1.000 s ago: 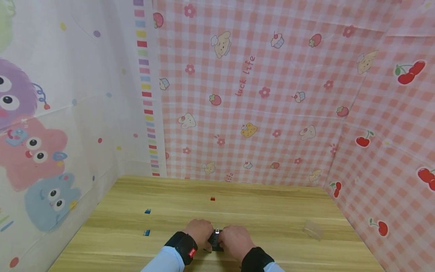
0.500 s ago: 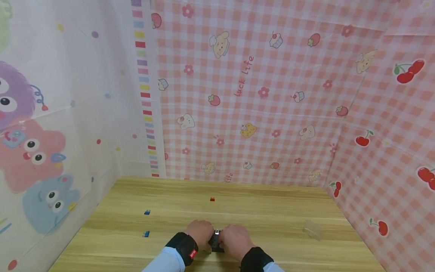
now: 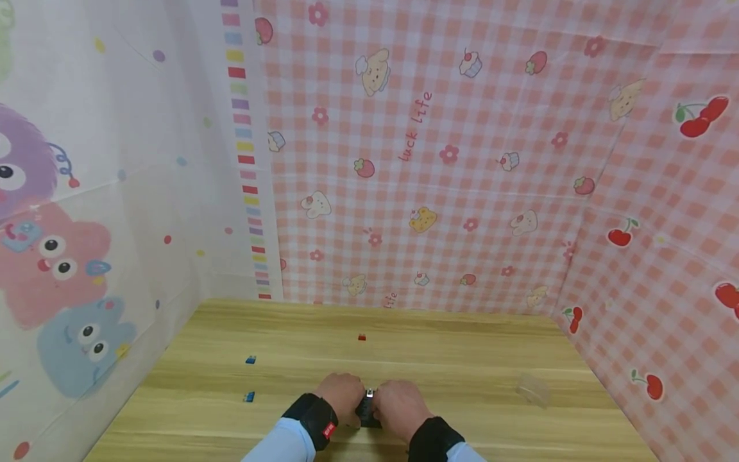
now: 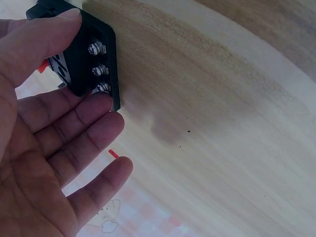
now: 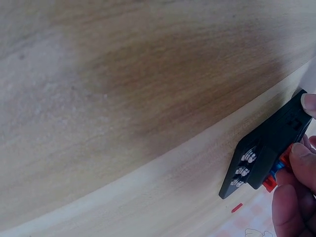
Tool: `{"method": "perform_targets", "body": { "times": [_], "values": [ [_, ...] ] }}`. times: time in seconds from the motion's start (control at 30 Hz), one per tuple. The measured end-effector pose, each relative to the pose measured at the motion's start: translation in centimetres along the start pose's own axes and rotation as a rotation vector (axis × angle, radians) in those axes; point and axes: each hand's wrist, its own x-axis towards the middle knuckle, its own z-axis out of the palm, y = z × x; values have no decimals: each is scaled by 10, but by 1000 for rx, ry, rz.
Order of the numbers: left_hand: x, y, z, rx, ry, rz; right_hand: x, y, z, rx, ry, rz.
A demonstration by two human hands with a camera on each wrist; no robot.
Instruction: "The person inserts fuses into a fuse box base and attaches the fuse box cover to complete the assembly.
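Note:
In the head view, both hands meet over a black block [image 3: 368,417] with a bright metal bit at its far end. Seen from the left wrist, the block [image 4: 81,47] has a row of metal screws in its stepped edge. My left hand [image 3: 340,394] holds it between thumb and fingers, the other fingers spread loosely below. In the right wrist view, a small red-and-blue piece [image 5: 277,170] sits against the block's side. My right hand [image 3: 399,405] pinches this piece with thumb and finger, partly hiding it.
Two small blue pieces, one farther [image 3: 251,360] and one nearer [image 3: 249,397], lie on the wooden table [image 3: 462,366] at left. A small red piece [image 3: 362,337] lies beyond the hands. A clear plastic item [image 3: 533,389] rests at right. Patterned cloth [image 3: 416,192] borders the table behind.
The head view shifts slightly. Both hands stay at the black block in almost the same pose, and the pieces on the table have not moved.

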Motion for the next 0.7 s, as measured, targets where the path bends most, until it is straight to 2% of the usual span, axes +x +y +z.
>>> {"method": "perform_targets", "body": {
  "times": [0.43, 0.7],
  "values": [
    [-1, 0, 0, 20, 21, 20, 2, 2, 1, 4, -2, -29],
    [0, -1, -1, -10, -3, 17, 0, 5, 3, 28, 23, -33]
  ]
}}
